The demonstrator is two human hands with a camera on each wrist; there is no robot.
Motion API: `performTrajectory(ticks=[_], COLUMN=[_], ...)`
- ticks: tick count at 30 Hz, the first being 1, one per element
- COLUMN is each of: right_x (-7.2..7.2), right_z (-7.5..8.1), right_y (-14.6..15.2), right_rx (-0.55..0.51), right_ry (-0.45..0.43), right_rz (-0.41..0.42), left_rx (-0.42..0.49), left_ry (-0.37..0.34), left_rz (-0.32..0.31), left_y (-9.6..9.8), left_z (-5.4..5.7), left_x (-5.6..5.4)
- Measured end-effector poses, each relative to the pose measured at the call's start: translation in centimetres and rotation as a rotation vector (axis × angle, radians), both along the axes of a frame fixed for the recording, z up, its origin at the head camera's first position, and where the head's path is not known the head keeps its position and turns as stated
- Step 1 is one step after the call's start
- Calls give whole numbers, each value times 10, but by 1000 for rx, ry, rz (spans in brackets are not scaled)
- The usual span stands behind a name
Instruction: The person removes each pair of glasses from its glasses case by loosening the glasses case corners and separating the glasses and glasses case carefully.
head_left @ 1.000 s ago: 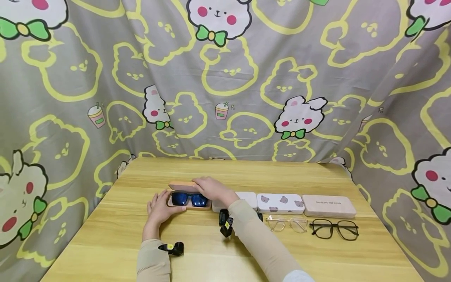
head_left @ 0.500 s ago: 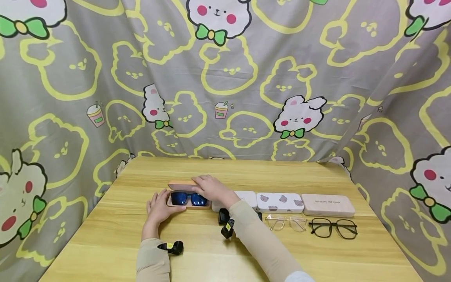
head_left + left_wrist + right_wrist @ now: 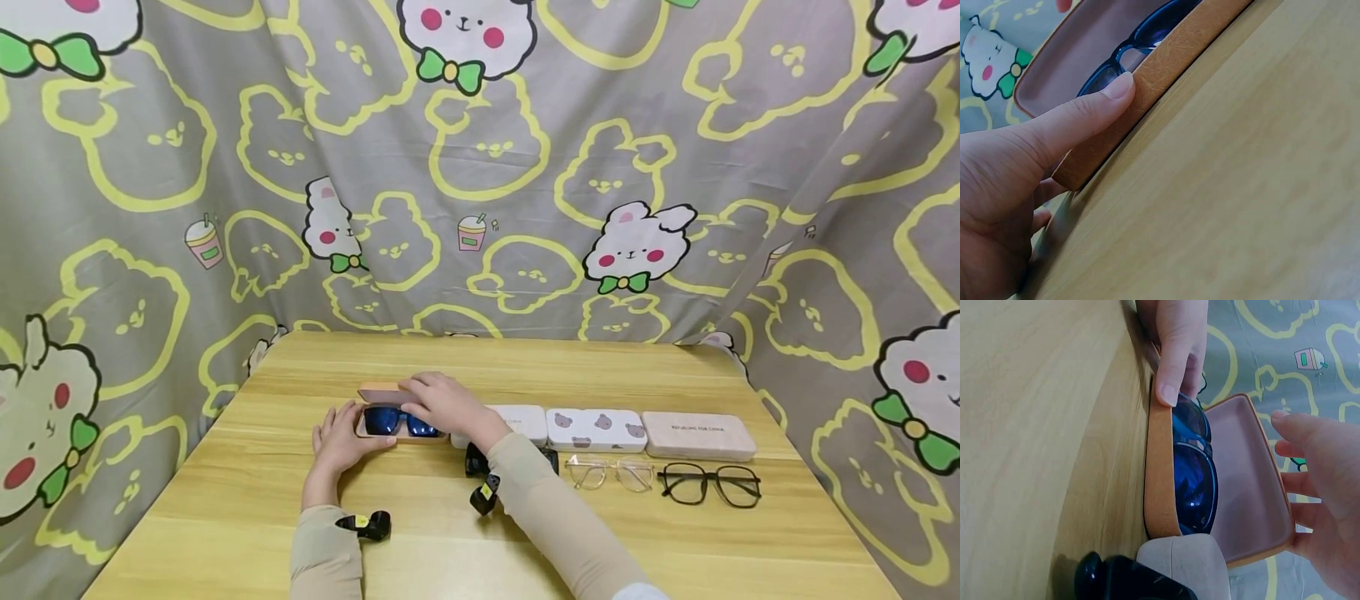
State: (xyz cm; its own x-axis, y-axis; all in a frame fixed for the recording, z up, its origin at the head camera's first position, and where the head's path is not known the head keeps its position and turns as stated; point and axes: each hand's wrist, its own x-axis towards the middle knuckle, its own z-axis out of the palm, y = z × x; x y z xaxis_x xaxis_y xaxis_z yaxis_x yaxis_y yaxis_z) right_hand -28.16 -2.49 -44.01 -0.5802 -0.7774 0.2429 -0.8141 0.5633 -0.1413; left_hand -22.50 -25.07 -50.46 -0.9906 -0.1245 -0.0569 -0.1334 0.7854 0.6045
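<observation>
An orange-brown glasses case (image 3: 365,436) stands at the left of the row, its pinkish-lined lid (image 3: 1241,481) raised at the back. Inside lie sunglasses (image 3: 382,420) with blue lenses. My left hand (image 3: 341,442) grips the case's left end, its thumb on the front rim and its other fingers round the side. At the lid, my right hand (image 3: 446,404) rests extended fingers against the outer face. Its thumb (image 3: 1300,425) stands apart from the lid in the right wrist view.
Rightward stand a white case (image 3: 517,425), a bear-print case (image 3: 596,429) and a beige case (image 3: 699,435). In front lie clear-framed glasses (image 3: 609,473) and black-framed glasses (image 3: 711,485). My right forearm (image 3: 555,517) partly covers a dark object (image 3: 552,460). A patterned curtain (image 3: 480,208) hangs behind.
My right hand has slid slightly left along the lid, its thumb now overlapping the sunglasses in the head view. The left hand keeps its place on the case.
</observation>
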Motion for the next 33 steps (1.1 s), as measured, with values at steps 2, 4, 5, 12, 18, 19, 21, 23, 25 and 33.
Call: performTrajectory(ticks=[2,4,5,12,18,19,21,23,25,33], right_x=[2,3,4,10,14,15,16,18,19,22], right_z=[1,1,1,0,-4,-4,-5,-6,-7,-13], right_y=[-1,-3,-4,-11,-19,-20,-22,-25,-28,-39], right_rx=[15,33,40,49,92,101,115,130,134,129], right_ry=[32,51,56,115,183,192,209,220,220,210], right_rz=[-9,-22,-27,-65,-135,-152,-187,-218,-246,-323], left_rx=[-2,0,0,4,22,23,24,25,27,20], left_ry=[1,1,0,2,2,1,0,0,-1,3], left_rz=[0,-1,-1,-4,-2,-2,-1,0,0,3], left_y=[0,0,0,1,3,3,4,4,4,4], left_z=[0,0,0,2,4,4,5,5,5,6], left_x=[0,0,0,0,1,1,1,1,2,3])
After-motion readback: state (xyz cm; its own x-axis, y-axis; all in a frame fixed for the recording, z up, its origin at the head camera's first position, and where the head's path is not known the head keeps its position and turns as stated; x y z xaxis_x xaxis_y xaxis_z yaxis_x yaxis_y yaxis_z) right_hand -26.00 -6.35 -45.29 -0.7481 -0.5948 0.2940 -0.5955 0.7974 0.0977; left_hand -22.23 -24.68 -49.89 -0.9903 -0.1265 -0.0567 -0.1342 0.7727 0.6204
